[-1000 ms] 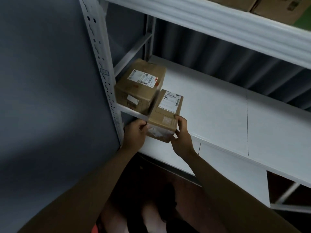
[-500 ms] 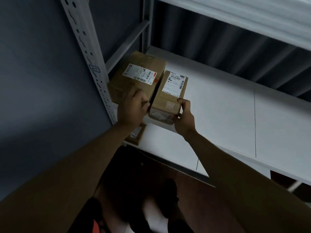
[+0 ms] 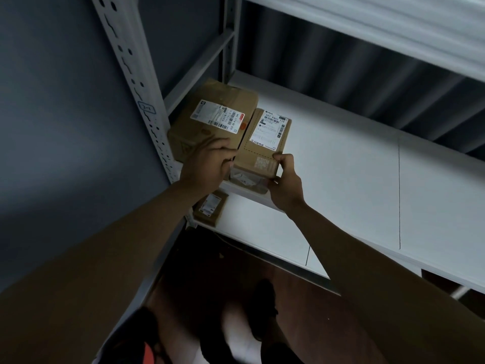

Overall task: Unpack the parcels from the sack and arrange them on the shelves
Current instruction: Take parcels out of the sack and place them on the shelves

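The right hand (image 3: 286, 183) pinches the near corner of the small parcel (image 3: 263, 151); the left hand (image 3: 207, 162) curls round its other side. It sits on the shelf (image 3: 341, 164) against a larger parcel (image 3: 212, 122). Its label (image 3: 270, 132) reads "T70"; the upright (image 3: 136, 72) is marked "2-1".

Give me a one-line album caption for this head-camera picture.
Both hands, left hand and right hand, hold a small cardboard parcel beside a larger parcel on a white shelf.
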